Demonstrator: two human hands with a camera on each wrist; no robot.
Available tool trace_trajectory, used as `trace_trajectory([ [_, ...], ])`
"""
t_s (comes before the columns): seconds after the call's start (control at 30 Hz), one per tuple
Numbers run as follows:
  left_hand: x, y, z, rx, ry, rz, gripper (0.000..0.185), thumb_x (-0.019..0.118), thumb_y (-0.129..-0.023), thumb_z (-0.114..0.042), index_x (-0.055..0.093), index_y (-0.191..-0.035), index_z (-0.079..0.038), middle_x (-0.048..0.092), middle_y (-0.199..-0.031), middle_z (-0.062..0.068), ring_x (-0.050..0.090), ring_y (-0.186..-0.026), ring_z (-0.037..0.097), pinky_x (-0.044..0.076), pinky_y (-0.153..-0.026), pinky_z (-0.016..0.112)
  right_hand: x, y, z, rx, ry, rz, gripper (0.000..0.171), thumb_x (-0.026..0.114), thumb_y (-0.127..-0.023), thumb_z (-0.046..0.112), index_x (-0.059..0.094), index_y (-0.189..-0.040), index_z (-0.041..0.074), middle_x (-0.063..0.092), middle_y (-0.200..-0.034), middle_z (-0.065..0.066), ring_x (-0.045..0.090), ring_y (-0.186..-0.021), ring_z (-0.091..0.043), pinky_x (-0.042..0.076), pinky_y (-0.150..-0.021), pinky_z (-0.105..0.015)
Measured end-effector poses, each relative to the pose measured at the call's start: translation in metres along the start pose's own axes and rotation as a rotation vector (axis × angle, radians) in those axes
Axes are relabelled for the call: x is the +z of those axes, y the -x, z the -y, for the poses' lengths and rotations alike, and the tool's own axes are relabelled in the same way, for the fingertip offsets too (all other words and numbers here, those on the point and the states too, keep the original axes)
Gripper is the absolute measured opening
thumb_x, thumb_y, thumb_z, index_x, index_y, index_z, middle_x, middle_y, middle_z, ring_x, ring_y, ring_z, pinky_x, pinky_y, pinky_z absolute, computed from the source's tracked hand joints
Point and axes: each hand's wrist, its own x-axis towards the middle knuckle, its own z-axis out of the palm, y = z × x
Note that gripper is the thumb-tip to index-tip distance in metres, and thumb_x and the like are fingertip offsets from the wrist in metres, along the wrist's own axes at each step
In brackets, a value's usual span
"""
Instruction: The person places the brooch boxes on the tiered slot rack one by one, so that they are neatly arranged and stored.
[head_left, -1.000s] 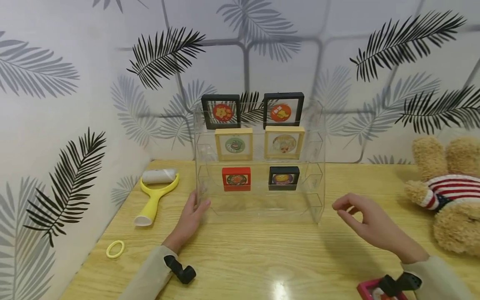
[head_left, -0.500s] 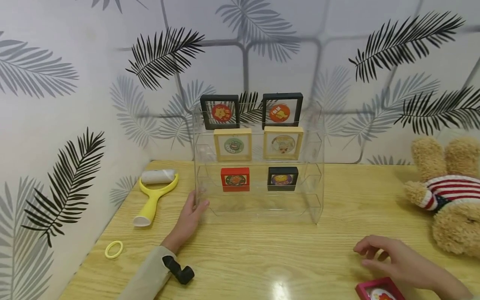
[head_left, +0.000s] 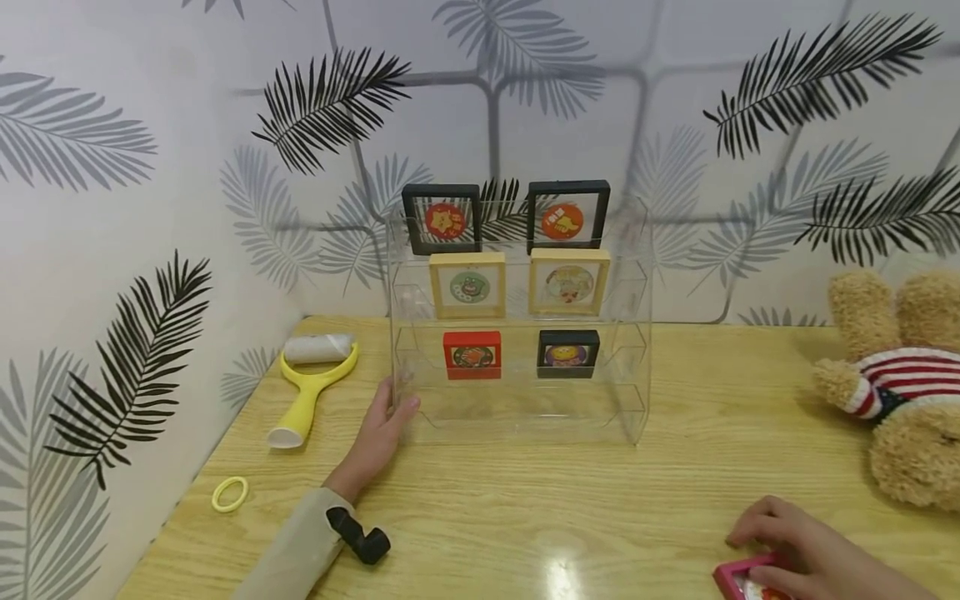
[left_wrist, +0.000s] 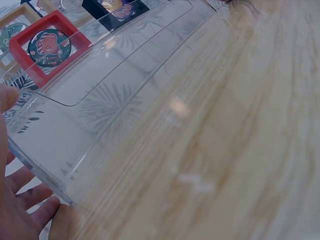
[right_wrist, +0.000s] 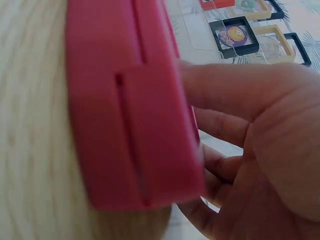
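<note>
**Pink square frame under the right hand at the bench's 5 o'clock edge**

Pink square plastic frame point(head_left: 742, 581) lies on the wooden bench point(head_left: 525, 500), the right hand point(head_left: 798, 554) curling its fingers point(right_wrist: 220, 90) round it. At 12 o'clock stands one clear acrylic tiered display rack point(head_left: 633, 367) carrying six small frames: two black on top, two pale wooden, then one red and one black. The left hand point(head_left: 378, 437) rests flat-fingered against the rack's 9 o'clock wall.

Pink frame point(head_left: 738, 579), perhaps half cut off at the bottom edge.
</note>
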Motion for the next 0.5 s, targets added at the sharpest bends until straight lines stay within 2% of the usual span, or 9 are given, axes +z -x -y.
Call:
trace_trajectory([
  [0.13,0.000,0.001,0.000,-0.004,0.008,0.007,0.055,0.043,-0.098,-0.030,0.018,-0.145,-0.016,0.024,-0.150,0.010,0.021,-0.139,0.030,0.018,-0.111,0.053,0.002,0.000,-0.004,-0.040,-0.077,0.013,0.022,0.048,-0.092,-0.002,0.061,-0.105,0.009,0.050,-0.099,0.003,0.049,-0.085,-0.001,0.046,-0.062,-0.020],
  [0.27,-0.001,0.000,0.001,-0.002,0.012,0.004,0.055,0.044,-0.098,-0.030,0.019,-0.145,-0.016,0.025,-0.150,0.009,0.022,-0.139,0.028,0.018,-0.111,0.052,0.004,-0.002,-0.005,-0.076,-0.044,-0.028,0.024,0.047,-0.092,-0.005,0.062,-0.102,0.011,0.053,-0.095,0.001,0.049,-0.079,-0.005,0.042,-0.056,-0.023],
  [0.43,0.000,-0.002,0.002,0.015,0.008,-0.005,0.055,0.045,-0.097,-0.030,0.020,-0.144,-0.015,0.027,-0.148,0.010,0.025,-0.138,0.030,0.020,-0.110,0.054,0.006,-0.005,0.002,-0.014,-0.006,-0.083,0.020,0.045,-0.094,0.000,0.059,-0.102,0.013,0.056,-0.094,0.008,0.050,-0.076,-0.003,0.040,-0.054,-0.023],
  [0.5,0.000,-0.001,0.002,0.016,0.009,-0.004,0.055,0.045,-0.097,-0.030,0.020,-0.144,-0.015,0.027,-0.148,0.011,0.025,-0.137,0.031,0.020,-0.110,0.054,0.006,-0.008,0.007,0.048,-0.017,-0.082,0.016,0.043,-0.096,0.005,0.056,-0.103,0.010,0.058,-0.094,0.009,0.053,-0.076,-0.002,0.042,-0.054,-0.023],
])
